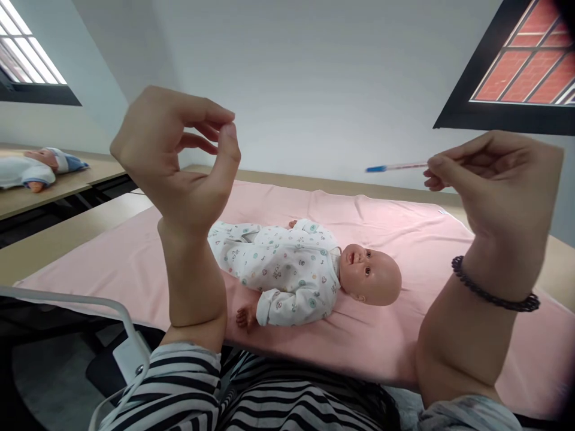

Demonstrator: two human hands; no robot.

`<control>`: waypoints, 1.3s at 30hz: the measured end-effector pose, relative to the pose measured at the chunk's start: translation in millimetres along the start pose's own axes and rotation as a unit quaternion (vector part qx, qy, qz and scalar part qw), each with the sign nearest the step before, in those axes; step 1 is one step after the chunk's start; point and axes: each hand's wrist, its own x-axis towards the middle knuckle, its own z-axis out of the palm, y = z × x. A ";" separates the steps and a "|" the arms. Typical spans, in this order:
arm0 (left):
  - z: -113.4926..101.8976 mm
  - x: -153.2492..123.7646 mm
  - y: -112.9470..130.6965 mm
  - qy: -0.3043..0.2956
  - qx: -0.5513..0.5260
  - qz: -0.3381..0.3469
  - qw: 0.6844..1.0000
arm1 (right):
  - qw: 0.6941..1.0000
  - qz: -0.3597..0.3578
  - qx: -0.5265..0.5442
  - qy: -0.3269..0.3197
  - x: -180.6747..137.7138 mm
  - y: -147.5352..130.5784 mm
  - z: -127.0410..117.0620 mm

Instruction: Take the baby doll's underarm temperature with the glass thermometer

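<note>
My right hand pinches a thermometer, a thin pale stick with reddish marks and a blue end that points left; it is slightly blurred. Raised on the other side, my left hand has its thumb and index fingertips pressed together, the other fingers curled, and nothing shows between them. Below and between both hands, a baby doll lies on its back in a white patterned sleepsuit, its bald head towards the right. Neither hand touches the doll.
A pink sheet covers the table under the doll. Another doll in white and blue lies on a farther table at left. A pale metal rail stands at lower left. Windows with dark frames are in the walls.
</note>
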 end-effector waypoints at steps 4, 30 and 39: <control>-1.1 -0.4 1.3 -0.022 0.011 0.009 1.000 | 0.995 -0.035 0.081 0.036 12.6 -2.1 17.7; 0.5 -5.3 38.9 -0.184 -0.102 -0.106 0.972 | 0.999 -0.028 -0.005 0.030 -15.3 -45.6 75.4; -0.2 -4.3 39.6 -0.204 -0.068 -0.115 0.970 | 1.000 -0.022 -0.001 -0.014 -14.5 -37.5 70.5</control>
